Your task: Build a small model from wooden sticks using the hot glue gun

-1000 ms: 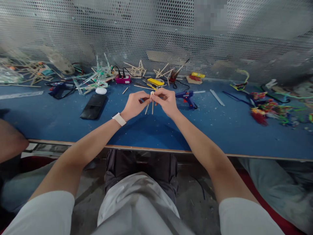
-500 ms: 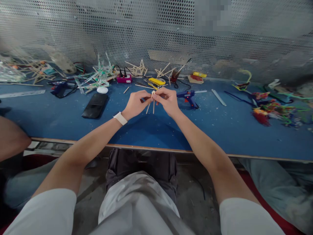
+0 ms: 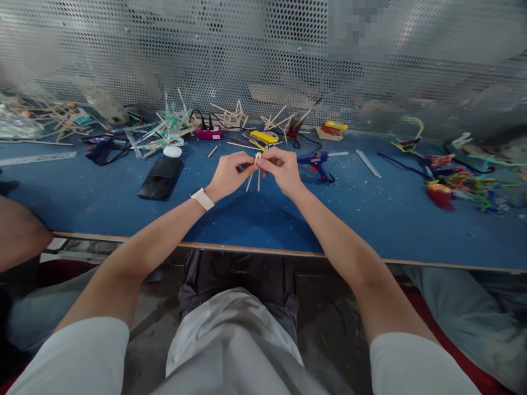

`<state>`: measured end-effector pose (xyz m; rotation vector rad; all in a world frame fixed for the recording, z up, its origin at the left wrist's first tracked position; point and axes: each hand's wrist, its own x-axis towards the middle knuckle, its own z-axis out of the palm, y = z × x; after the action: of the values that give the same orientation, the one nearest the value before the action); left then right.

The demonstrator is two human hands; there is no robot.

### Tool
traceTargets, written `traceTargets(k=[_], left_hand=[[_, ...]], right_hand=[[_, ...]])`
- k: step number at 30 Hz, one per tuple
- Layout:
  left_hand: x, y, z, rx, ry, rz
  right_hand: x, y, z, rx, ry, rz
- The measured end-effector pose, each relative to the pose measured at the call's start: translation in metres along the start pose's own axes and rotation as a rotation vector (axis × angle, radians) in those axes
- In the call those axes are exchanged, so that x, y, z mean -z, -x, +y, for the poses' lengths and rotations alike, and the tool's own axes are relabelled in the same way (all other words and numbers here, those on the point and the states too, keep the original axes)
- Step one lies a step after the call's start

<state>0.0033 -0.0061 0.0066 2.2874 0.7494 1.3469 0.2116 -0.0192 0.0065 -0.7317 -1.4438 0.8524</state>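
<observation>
Above the middle of the blue table, my left hand (image 3: 231, 174) and my right hand (image 3: 283, 169) meet, fingertips pinched on a small structure of thin wooden sticks (image 3: 258, 182). Two of its stick ends point down toward me, and its joined top shows pale between my fingertips; the rest is hidden by my fingers. Just right of my right hand lies a blue glue gun (image 3: 321, 164) with a small red light and a clear glue stick at its back. Behind my hands is a yellow-handled tool (image 3: 264, 137).
A black phone (image 3: 161, 178) and a white oval object (image 3: 172, 151) lie left of my hands. Further back stand a magenta power socket (image 3: 209, 132) and several stick frames (image 3: 235, 116). A loose glue stick (image 3: 368, 164) and colourful tangled material (image 3: 461, 186) lie right. People sit at both sides.
</observation>
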Motion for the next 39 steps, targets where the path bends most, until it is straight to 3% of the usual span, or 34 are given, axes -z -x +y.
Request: traceTargets(k=[23,39], left_hand=[[0.0007,-0.0004,-0.0002,-0.029,0.016,0.017],[0.0020,0.0000,0.0012,0.033,-0.027,-0.006]], right_hand=[[-0.0028,0.0017,-0.0056,-0.004,0.005,0.011],[-0.0043,0.0028,-0.0069,-0.029,0.000,0.013]])
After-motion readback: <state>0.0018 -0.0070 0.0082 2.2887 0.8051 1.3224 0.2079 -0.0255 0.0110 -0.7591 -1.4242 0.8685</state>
